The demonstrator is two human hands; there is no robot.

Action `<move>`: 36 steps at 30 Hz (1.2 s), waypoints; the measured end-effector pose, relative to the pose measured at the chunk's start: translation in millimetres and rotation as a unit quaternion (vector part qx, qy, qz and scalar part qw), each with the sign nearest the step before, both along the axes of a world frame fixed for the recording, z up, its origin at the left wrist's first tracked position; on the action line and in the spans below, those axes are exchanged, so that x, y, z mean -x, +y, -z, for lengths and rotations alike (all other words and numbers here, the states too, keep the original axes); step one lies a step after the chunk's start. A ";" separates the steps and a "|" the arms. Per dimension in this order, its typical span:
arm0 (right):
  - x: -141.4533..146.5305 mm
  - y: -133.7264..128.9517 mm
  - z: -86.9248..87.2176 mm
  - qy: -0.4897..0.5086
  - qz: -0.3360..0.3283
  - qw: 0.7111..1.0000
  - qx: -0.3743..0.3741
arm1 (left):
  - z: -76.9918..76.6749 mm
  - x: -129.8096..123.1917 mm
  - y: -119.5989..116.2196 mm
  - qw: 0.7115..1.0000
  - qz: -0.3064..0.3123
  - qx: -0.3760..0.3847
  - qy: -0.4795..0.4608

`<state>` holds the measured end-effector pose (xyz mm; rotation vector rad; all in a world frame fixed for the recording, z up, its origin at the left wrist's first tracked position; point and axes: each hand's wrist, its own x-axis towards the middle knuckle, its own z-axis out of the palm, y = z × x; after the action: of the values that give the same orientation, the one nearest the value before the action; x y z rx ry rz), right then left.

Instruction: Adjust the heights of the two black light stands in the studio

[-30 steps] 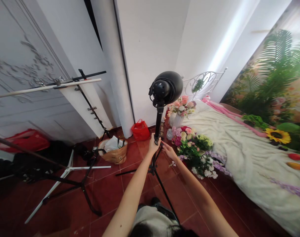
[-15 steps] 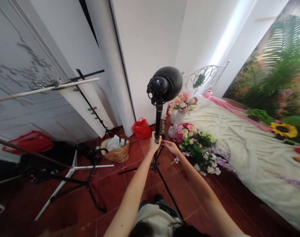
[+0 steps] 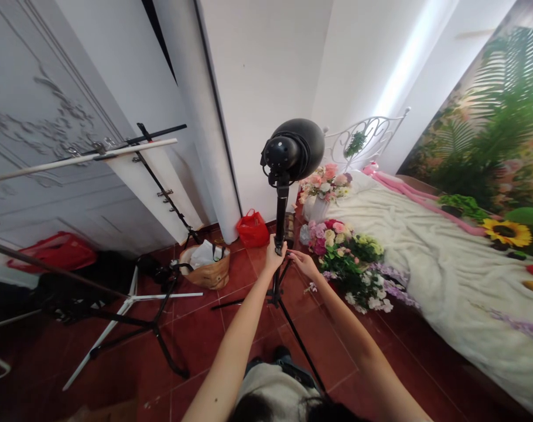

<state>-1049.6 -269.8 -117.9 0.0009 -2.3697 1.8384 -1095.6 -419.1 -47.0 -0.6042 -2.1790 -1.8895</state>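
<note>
A black lamp head (image 3: 295, 149) with a rounded reflector tops a black stand (image 3: 281, 214) on spread legs, upright in the middle of the view. My left hand (image 3: 274, 253) is wrapped round the stand's pole below the lamp. Just to its right, my right hand (image 3: 302, 262) has its fingertips pinched at a small dark knob (image 3: 289, 254) on the pole's side.
At right, a bed with a cream blanket (image 3: 381, 228) has flower bunches (image 3: 348, 252) beside it. A red bag (image 3: 252, 229) and a woven basket (image 3: 211, 272) stand near the wall. Stand legs (image 3: 154, 328) spread over the floor at left.
The fingers of my right hand have shifted slightly at the knob. My left hand and the lamp stand look the same.
</note>
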 end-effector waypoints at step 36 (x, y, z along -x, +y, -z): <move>28.6 -5.4 -73.5 -0.058 -0.090 0.864 -0.493 | -1.4 -5.4 0.6 1.000 -0.009 -0.018 -0.002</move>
<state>-1078.2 -275.2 -44.4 0.2285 -3.1767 0.4707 -1090.2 -418.5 -45.6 -0.5710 -2.1414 -1.9181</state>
